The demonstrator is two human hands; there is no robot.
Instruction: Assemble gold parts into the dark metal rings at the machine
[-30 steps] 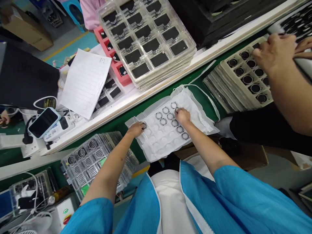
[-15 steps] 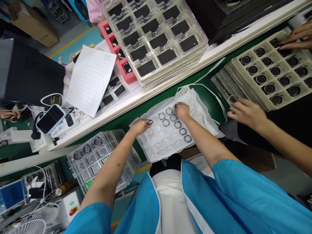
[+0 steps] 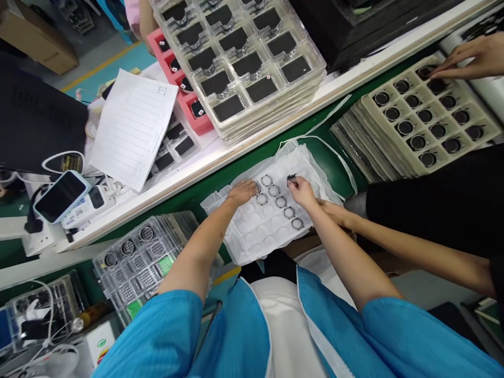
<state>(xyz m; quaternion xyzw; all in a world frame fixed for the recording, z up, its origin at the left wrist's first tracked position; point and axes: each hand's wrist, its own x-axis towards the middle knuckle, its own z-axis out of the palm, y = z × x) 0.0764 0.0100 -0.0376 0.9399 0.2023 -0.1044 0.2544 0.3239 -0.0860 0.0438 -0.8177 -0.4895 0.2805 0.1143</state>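
Note:
A white blister tray (image 3: pixel 255 231) with round pockets lies on a white bag on the green bench in front of me. Several metal rings (image 3: pixel 281 201) sit in its far pockets. My left hand (image 3: pixel 241 191) rests on the tray's far left part, fingers curled over a ring near the top row. My right hand (image 3: pixel 301 190) pinches a small dark ring (image 3: pixel 291 179) just above the tray's far right corner. A co-worker's hand (image 3: pixel 334 211) reaches in from the right and touches my right wrist.
Stacked clear trays of black parts (image 3: pixel 240 63) and a lined paper sheet (image 3: pixel 132 128) sit on the white shelf behind. Beige trays of round parts (image 3: pixel 429 121) lie at right, a co-worker's hand (image 3: pixel 470 55) on them. Clear trays (image 3: pixel 137 262) lie at left, near a phone (image 3: pixel 59 197).
My left hand slid right along the tray to the ring rows. My right hand lifted a dark ring off the tray's far corner. The co-worker's hand moved in to my right wrist.

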